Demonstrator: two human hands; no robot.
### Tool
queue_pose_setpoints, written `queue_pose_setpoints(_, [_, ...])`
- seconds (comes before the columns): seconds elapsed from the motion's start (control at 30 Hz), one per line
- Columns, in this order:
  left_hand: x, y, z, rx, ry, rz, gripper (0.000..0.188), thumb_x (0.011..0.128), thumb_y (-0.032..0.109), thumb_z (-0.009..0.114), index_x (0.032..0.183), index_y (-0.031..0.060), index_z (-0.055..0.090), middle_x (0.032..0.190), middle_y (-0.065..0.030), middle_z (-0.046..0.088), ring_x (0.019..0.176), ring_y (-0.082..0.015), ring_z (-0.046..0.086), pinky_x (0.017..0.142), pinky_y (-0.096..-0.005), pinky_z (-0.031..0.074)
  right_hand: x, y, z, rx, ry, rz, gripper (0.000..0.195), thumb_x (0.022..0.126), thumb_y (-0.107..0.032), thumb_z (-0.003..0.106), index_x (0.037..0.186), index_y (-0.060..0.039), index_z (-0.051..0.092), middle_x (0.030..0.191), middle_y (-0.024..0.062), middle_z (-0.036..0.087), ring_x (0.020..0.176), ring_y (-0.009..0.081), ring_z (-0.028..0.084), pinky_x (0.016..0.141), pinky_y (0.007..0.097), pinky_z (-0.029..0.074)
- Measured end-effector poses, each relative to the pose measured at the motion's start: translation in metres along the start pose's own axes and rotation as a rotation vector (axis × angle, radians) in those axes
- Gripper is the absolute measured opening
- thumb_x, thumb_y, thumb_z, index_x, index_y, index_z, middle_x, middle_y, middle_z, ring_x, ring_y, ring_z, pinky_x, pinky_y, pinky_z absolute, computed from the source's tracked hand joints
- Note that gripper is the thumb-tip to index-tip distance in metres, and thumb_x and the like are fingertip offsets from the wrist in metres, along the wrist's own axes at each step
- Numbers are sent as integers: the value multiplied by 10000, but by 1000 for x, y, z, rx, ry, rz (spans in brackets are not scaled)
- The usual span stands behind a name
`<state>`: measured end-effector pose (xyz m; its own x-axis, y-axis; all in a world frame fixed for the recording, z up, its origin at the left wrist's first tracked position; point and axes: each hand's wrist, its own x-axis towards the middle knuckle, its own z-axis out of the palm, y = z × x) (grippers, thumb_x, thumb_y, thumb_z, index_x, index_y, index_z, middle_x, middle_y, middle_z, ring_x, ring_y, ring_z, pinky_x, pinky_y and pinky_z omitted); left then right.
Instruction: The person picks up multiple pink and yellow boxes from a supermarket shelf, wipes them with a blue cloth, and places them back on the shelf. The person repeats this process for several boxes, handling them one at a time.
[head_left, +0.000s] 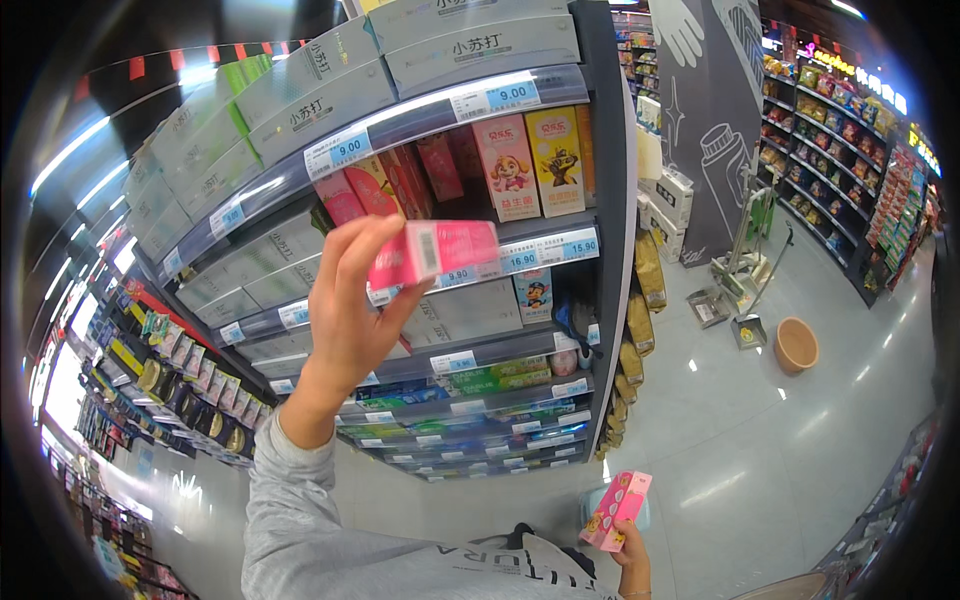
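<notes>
My left hand (356, 300) is raised in front of the shelf, shut on a pink carton (442, 251) whose end with a barcode faces me. Low at the right, my right hand (630, 544) grips another pink carton (616, 510) with cartoon pictures on it. Behind the raised carton, red and pink cartons (367, 187) stand on the shelf. To their right are an upright pink carton (506, 169) and a yellow carton (555, 161) with cartoon figures. A blue carton (534, 296) stands one level lower.
Price-tagged shelf edges (562, 247) cross the view, with grey-white boxes (322, 97) above and green toothpaste boxes (499, 375) below. Golden packs (641, 322) hang along the shelf's end. Dustpans (748, 330) and an orange tub (796, 345) stand on the floor at the right.
</notes>
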<state>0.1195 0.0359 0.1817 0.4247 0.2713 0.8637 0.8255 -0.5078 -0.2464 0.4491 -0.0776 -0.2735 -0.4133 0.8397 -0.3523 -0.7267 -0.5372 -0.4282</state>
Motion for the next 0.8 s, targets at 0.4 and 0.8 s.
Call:
queue_pose_setpoints(0.4, [41, -57, 61, 282, 152, 77, 441, 686, 111, 730, 1104, 120, 590, 1094, -91, 568, 806, -213, 611, 634, -282, 525, 53, -24, 79, -102, -198, 92, 564, 744, -68, 591, 1251, 46, 375, 1169, 168, 530, 1045, 288, 568, 899, 414, 478])
queue_pose_setpoints(0.8, [28, -80, 95, 486, 189, 89, 347, 716, 88, 668, 1055, 144, 613, 950, -23, 561, 644, -133, 575, 494, -236, 463, 86, -80, 81, -286, -145, 179, 483, 734, -55, 589, 1192, 20, 453, 1086, 136, 580, 950, 237, 607, 820, 351, 515])
